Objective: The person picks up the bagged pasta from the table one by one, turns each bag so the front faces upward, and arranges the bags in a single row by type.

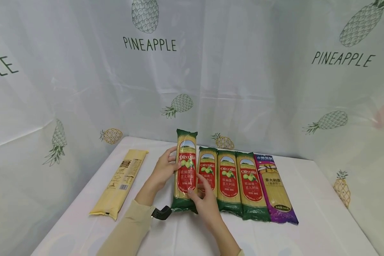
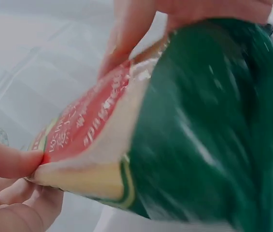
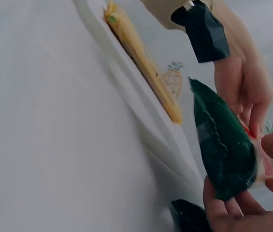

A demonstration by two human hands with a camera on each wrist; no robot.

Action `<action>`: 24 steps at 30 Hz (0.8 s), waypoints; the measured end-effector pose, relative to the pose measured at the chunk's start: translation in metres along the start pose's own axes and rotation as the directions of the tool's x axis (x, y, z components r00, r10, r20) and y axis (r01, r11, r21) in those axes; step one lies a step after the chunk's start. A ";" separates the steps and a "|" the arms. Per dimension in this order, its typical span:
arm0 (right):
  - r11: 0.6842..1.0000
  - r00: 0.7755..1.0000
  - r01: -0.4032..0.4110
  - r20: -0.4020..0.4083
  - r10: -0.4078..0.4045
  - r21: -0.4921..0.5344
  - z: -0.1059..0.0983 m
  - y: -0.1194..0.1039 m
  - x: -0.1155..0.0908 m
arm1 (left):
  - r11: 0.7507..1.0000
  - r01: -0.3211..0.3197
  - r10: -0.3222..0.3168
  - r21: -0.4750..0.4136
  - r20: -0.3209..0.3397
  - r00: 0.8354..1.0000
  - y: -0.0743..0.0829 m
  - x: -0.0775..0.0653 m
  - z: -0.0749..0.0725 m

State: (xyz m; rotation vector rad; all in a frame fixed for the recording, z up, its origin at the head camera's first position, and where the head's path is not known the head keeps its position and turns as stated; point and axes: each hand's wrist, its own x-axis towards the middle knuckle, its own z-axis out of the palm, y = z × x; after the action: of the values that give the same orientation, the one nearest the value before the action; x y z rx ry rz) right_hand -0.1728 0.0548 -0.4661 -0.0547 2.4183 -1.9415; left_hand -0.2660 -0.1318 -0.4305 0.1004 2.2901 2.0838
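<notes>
Both hands hold an Olivoilà spaghetti pack [image 1: 185, 174], clear with green ends and a red label, raised above the white table with its front facing up. My left hand [image 1: 161, 170] grips its left edge, thumb on the label. Lower down on the right, my right hand [image 1: 207, 205] holds it with the thumb across the front. In the left wrist view the pack's green end [image 2: 204, 125] fills much of the picture. Fingers of the right hand [image 3: 252, 212] curl under that end in the right wrist view.
Three similar packs [image 1: 228, 177] lie side by side to the right, the nearest partly hidden by the right hand. Beside them is a purple pasta pack [image 1: 276, 188]. A yellow pack [image 1: 121, 183] lies apart at left. A pineapple-print curtain [image 1: 243, 89] hangs behind the table.
</notes>
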 end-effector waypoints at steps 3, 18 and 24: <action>0.995 0.997 -0.044 0.075 0.037 0.085 -0.007 -0.001 0.001 | 1.000 -0.008 0.008 -0.025 0.013 1.000 0.001 0.001 -0.002; 0.986 0.992 -0.023 0.123 0.003 0.163 -0.007 -0.001 0.001 | 0.999 0.014 -0.015 0.037 0.028 0.999 0.004 0.000 -0.004; 0.997 0.999 0.029 0.033 -0.031 0.072 0.000 -0.002 0.002 | 0.996 0.028 -0.031 0.080 0.029 0.999 0.001 0.006 -0.006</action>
State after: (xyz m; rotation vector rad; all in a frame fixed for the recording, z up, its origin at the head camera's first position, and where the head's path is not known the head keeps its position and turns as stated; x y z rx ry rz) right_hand -0.1750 0.0541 -0.4639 -0.1213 2.3384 -2.0212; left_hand -0.2722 -0.1375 -0.4286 0.0997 2.3425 1.9631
